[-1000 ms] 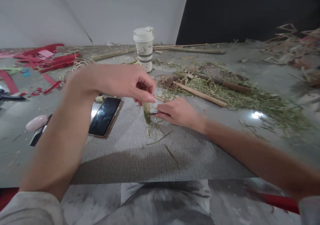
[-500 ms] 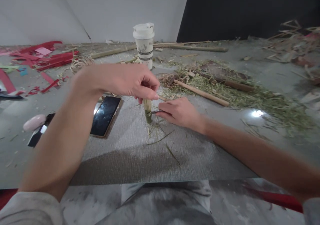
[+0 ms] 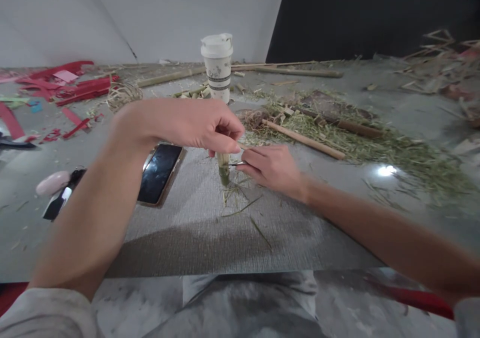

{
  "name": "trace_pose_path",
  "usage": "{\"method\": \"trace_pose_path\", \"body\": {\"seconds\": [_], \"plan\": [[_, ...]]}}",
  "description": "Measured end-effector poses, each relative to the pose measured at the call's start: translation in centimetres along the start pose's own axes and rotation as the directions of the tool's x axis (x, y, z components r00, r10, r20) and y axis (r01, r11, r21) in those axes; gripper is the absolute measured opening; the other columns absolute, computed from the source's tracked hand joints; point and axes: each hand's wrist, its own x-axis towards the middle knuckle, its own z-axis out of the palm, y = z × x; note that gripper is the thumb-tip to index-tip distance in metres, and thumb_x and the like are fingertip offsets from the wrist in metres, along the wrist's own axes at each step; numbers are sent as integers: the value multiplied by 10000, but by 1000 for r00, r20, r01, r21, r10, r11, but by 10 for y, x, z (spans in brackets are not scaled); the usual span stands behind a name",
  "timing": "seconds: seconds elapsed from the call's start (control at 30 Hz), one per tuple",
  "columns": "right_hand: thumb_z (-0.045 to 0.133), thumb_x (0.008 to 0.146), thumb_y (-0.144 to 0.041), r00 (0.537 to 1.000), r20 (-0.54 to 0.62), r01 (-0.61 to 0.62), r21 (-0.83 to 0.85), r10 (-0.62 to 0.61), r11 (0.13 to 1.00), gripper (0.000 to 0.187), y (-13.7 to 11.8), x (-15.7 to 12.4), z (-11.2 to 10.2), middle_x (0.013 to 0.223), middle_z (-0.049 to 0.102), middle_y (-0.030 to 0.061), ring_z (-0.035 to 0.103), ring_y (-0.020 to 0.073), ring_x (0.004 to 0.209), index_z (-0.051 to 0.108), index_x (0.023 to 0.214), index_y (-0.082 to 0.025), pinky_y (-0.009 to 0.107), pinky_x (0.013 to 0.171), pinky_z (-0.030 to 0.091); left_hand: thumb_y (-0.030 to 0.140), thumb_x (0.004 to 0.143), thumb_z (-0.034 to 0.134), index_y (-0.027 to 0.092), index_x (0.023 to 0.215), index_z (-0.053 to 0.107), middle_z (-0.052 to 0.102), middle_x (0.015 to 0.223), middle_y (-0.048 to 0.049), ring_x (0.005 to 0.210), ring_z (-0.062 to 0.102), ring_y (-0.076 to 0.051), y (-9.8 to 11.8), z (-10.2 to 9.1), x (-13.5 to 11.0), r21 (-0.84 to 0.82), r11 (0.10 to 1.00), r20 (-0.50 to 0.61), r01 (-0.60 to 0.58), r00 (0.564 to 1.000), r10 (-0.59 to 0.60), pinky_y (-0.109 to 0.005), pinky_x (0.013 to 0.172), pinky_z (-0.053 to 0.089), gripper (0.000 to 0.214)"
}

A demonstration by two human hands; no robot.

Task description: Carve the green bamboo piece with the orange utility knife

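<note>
A short piece of bamboo point(image 3: 224, 172) stands upright on the grey mat point(image 3: 210, 238), pale above and green at its lower end. My left hand point(image 3: 215, 128) is closed around its top, which the fingers hide. From the right, my right hand point(image 3: 270, 165) grips a small knife point(image 3: 237, 163). Its thin metal blade reaches the bamboo's side; a pale, stick-like end, perhaps the handle, shows above the thumb. Thin green shavings point(image 3: 240, 198) lie around the bamboo's foot.
Left of the bamboo lies a phone point(image 3: 159, 175). A lidded paper cup point(image 3: 217, 70) stands behind my hands. A wooden-handled tool point(image 3: 303, 138) rests by heaped green shavings point(image 3: 408, 158). Red strips point(image 3: 82, 90) and a woven ball point(image 3: 123, 97) lie at the far left.
The knife in my right hand has shifted slightly up along the bamboo's side. My left hand keeps its grip on the top, with the whole view moved a touch.
</note>
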Motion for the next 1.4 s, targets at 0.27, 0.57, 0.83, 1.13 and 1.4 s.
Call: {"method": "trace_pose_path", "body": {"seconds": [0.27, 0.57, 0.83, 1.13, 1.4], "plan": [[282, 1172, -618, 985, 171, 9, 17, -12, 1000, 630, 2, 2, -4, 730, 672, 16, 459, 151, 581, 685, 894, -222, 353, 598, 174, 359, 1013, 606, 225, 708, 544, 482, 628, 30, 556, 386, -124, -2, 0, -1, 3, 1000, -1, -26, 1000, 26, -321, 559, 290, 339], [291, 1171, -620, 997, 75, 27, -26, -25, 999, 627, 6, -1, 1, 750, 672, 27, 508, 161, 636, 692, 906, -217, 357, 609, 191, 343, 1009, 594, 238, 699, 492, 444, 640, 30, 571, 357, -140, 5, -1, -2, -15, 1000, 7, -7, 1000, 7, -339, 567, 289, 343], [315, 1166, -614, 985, 172, -24, 62, 13, 998, 610, 2, 1, -1, 731, 657, 18, 451, 147, 593, 687, 885, -221, 347, 615, 182, 248, 1007, 610, 205, 678, 512, 443, 605, 49, 531, 333, -92, -3, 2, 3, -31, 999, -28, -35, 999, 34, -284, 522, 272, 346], [393, 1157, -545, 938, 344, -83, 132, 33, 988, 508, -4, 13, -17, 647, 538, -4, 371, 159, 589, 656, 860, -227, 356, 639, 170, 281, 999, 637, 206, 712, 576, 550, 630, 32, 534, 388, -102, -11, 0, -1, -8, 1000, -22, -15, 1000, 15, -278, 515, 295, 303], [470, 1145, -488, 902, 431, -137, 296, -5, 945, 462, 0, 13, -24, 623, 474, -30, 400, 147, 602, 591, 781, -230, 334, 634, 222, 244, 1040, 546, 200, 756, 567, 497, 665, 46, 578, 407, -89, -11, -4, -2, 28, 999, -3, 42, 999, -41, -243, 540, 314, 289]]}}
